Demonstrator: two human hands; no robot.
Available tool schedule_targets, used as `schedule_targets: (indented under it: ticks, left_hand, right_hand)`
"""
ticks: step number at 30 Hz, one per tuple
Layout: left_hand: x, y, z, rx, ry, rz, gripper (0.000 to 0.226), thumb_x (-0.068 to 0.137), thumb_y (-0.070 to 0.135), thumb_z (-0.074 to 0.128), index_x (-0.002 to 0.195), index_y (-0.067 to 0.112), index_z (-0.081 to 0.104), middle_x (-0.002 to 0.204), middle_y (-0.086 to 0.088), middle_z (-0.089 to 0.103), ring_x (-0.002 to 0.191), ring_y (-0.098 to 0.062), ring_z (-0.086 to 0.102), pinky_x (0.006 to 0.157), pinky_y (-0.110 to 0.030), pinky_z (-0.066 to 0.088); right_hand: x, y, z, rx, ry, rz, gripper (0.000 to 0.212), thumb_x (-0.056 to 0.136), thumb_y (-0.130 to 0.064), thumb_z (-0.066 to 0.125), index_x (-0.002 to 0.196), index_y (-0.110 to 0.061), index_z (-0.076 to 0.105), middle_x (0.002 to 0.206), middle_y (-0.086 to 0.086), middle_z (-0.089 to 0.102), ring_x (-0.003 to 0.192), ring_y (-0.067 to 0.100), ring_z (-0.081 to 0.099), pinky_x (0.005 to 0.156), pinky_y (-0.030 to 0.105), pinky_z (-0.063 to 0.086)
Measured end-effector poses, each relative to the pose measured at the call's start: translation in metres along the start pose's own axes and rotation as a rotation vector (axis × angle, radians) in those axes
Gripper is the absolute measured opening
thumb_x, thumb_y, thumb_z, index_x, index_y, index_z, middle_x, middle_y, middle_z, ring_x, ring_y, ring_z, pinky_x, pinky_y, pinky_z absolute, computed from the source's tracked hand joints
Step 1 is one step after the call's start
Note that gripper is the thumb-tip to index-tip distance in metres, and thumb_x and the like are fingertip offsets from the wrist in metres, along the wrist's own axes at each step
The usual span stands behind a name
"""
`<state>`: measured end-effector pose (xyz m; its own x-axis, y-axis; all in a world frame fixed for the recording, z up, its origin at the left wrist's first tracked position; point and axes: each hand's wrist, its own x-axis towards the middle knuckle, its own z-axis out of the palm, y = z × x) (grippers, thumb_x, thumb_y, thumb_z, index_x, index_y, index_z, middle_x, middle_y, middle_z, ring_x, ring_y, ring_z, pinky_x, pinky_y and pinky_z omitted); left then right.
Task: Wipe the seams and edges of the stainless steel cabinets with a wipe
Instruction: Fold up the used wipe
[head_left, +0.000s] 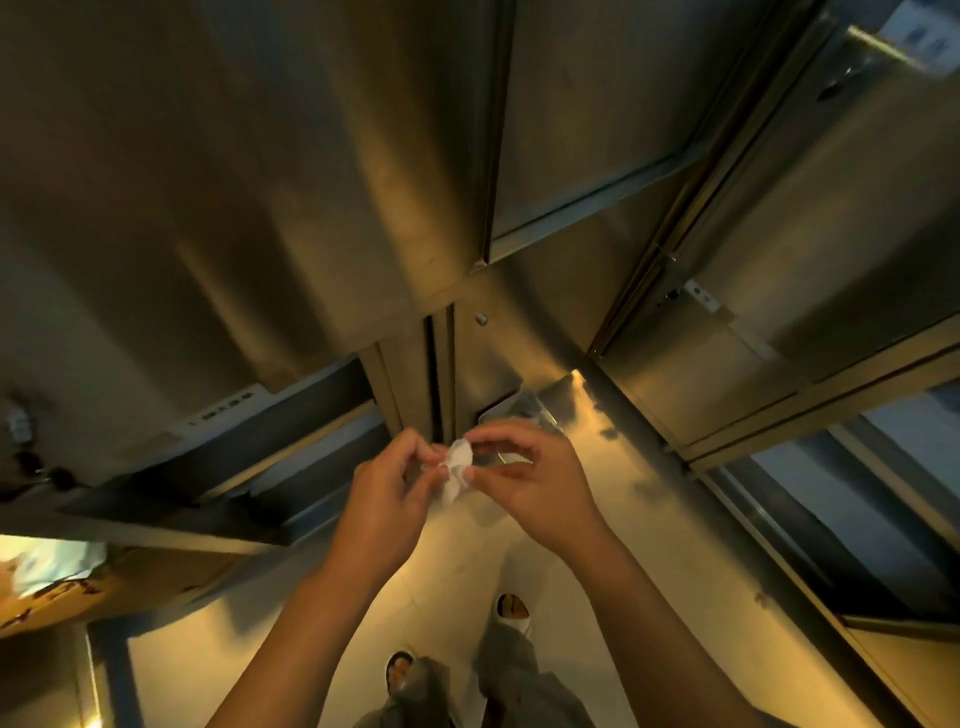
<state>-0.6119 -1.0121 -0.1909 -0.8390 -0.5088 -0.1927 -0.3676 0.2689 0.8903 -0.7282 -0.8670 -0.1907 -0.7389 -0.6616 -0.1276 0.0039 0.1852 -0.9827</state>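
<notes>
Both my left hand (387, 483) and right hand (524, 475) pinch the crumpled wipe (457, 467), probably refolding it for the cabinet seam (441, 364).

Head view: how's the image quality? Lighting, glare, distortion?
Head view: dim, warm yellow cast; glare patches on the steel counter; strong wide-angle bending of the cabinet seams; soft overall, corners darkest; both hands and the wipe are lit well enough to read.

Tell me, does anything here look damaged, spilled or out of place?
Nothing stands out. Both the left hand and the right hand pinch a crumpled white wipe in front of the stainless steel cabinets, whose seams look intact.
</notes>
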Motion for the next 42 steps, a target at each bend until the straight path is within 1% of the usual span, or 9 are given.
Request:
schedule_targets:
  ticks: [3, 7, 12, 17, 22, 26, 31, 37, 42]
  left_hand:
    - [-0.010, 0.007, -0.012, -0.008, -0.019, 0.022, 0.016, 0.099, 0.018, 0.067, 0.089, 0.027, 0.058, 0.092, 0.007, 0.072, 0.089, -0.005, 0.068, 0.071, -0.026, 0.053]
    - [-0.026, 0.027, -0.028, -0.077, -0.026, 0.099, 0.023, 0.100, 0.024, 0.066, 0.085, 0.039, 0.056, 0.091, 0.006, 0.071, 0.085, -0.013, 0.069, 0.069, -0.026, 0.054]
    - [-0.041, 0.037, -0.054, -0.176, -0.057, 0.140, 0.016, 0.097, 0.024, 0.070, 0.089, 0.035, 0.062, 0.107, 0.007, 0.075, 0.102, -0.018, 0.071, 0.089, -0.049, 0.058]
    - [-0.045, 0.044, -0.068, -0.189, 0.012, 0.220, 0.016, 0.092, 0.008, 0.074, 0.087, 0.022, 0.067, 0.111, 0.019, 0.072, 0.112, -0.001, 0.066, 0.096, -0.032, 0.052]
    - [-0.046, 0.037, -0.056, -0.148, 0.024, 0.301, 0.015, 0.088, 0.010, 0.078, 0.086, 0.023, 0.070, 0.100, 0.018, 0.071, 0.099, -0.004, 0.068, 0.082, -0.020, 0.053]
    - [-0.055, 0.026, -0.031, -0.180, -0.026, 0.293, 0.019, 0.088, 0.010, 0.079, 0.091, 0.027, 0.071, 0.094, 0.015, 0.071, 0.095, -0.006, 0.069, 0.080, -0.018, 0.054]
    - [-0.070, 0.029, -0.012, -0.117, -0.154, 0.328, 0.038, 0.085, 0.015, 0.083, 0.112, 0.037, 0.068, 0.109, 0.024, 0.068, 0.107, 0.000, 0.063, 0.089, -0.013, 0.051]
    - [-0.073, 0.046, 0.003, -0.106, -0.105, 0.371, 0.025, 0.089, 0.014, 0.080, 0.099, 0.035, 0.073, 0.099, 0.023, 0.070, 0.098, 0.000, 0.067, 0.082, -0.017, 0.053]
    - [-0.073, 0.062, 0.032, -0.029, -0.133, 0.384, 0.017, 0.092, 0.019, 0.077, 0.095, 0.035, 0.070, 0.090, 0.019, 0.070, 0.089, -0.004, 0.068, 0.073, -0.016, 0.052]
  right_hand:
    - [-0.005, -0.019, 0.002, -0.027, -0.042, 0.007, 0.035, 0.081, -0.002, 0.085, 0.113, -0.011, 0.076, 0.108, -0.008, 0.075, 0.105, 0.007, 0.071, 0.083, 0.023, 0.060]
    - [-0.014, -0.040, 0.012, -0.061, -0.052, -0.057, 0.029, 0.083, -0.016, 0.086, 0.110, -0.021, 0.078, 0.110, -0.009, 0.074, 0.108, 0.011, 0.070, 0.087, 0.031, 0.062]
    - [-0.022, -0.064, 0.026, -0.190, -0.020, -0.138, 0.016, 0.084, -0.014, 0.085, 0.096, -0.024, 0.080, 0.101, -0.011, 0.072, 0.098, 0.011, 0.070, 0.079, 0.023, 0.058]
    - [-0.033, -0.084, 0.038, -0.314, 0.071, -0.235, 0.012, 0.085, -0.011, 0.082, 0.090, -0.021, 0.077, 0.094, -0.012, 0.071, 0.092, 0.011, 0.070, 0.075, 0.023, 0.060]
    - [-0.055, -0.077, 0.037, -0.343, 0.201, -0.232, 0.013, 0.082, -0.009, 0.080, 0.087, -0.021, 0.076, 0.091, -0.009, 0.070, 0.090, 0.016, 0.069, 0.074, 0.033, 0.060]
    - [-0.076, -0.059, 0.031, -0.334, 0.327, -0.149, 0.020, 0.082, -0.001, 0.078, 0.087, -0.021, 0.077, 0.092, -0.009, 0.072, 0.091, 0.015, 0.070, 0.074, 0.034, 0.061]
    - [-0.101, -0.050, 0.023, -0.260, 0.427, -0.146, 0.022, 0.084, 0.003, 0.078, 0.090, -0.018, 0.075, 0.094, -0.006, 0.072, 0.092, 0.018, 0.071, 0.073, 0.030, 0.061]
    - [-0.118, -0.051, 0.009, -0.131, 0.473, -0.134, 0.020, 0.084, -0.002, 0.082, 0.085, -0.021, 0.077, 0.093, -0.004, 0.074, 0.093, 0.019, 0.071, 0.075, 0.028, 0.060]
    - [-0.136, -0.043, -0.021, -0.153, 0.451, -0.160, 0.014, 0.088, -0.009, 0.080, 0.096, -0.021, 0.080, 0.107, -0.009, 0.074, 0.106, 0.015, 0.070, 0.079, 0.033, 0.063]
